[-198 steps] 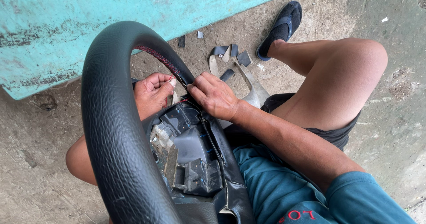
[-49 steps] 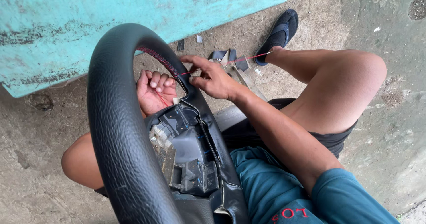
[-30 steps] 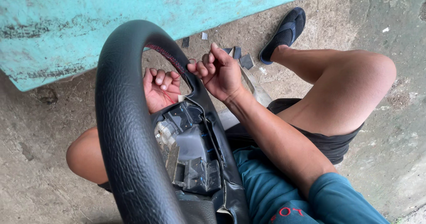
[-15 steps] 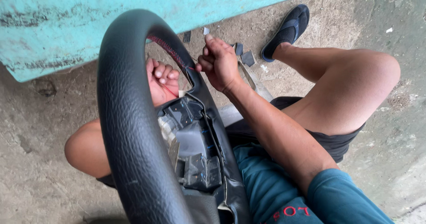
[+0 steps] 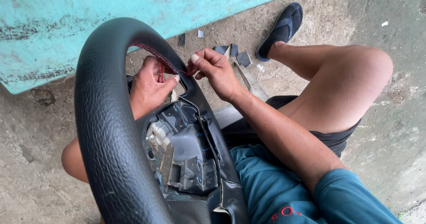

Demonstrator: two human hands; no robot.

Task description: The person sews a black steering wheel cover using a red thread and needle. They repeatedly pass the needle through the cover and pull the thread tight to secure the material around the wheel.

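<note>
- A black leather-wrapped steering wheel stands on edge between the person's knees, with its back turned up so the grey plastic hub and its bare fittings show.
- A line of red stitching runs along the inner edge of the rim near the top, where the leather cover's seam meets.
- The left hand reaches through the wheel's opening from behind, fingers curled against the inner rim just below the stitching; the thumb tip presses the leather edge. Whether it pinches anything cannot be told.
- The right hand sits just beside the rim on the outer side, thumb and forefinger pinched closed on a thin red thread that runs the short way to the seam. A needle cannot be made out.
- The two hands are near each other, with the rim and a spoke between them.
- Small dark leather scraps lie on the concrete floor beyond the right hand.
- A dark slip-on shoe covers the right foot, near the edge of a turquoise painted panel.
- The person wears dark shorts and a teal shirt.
</note>
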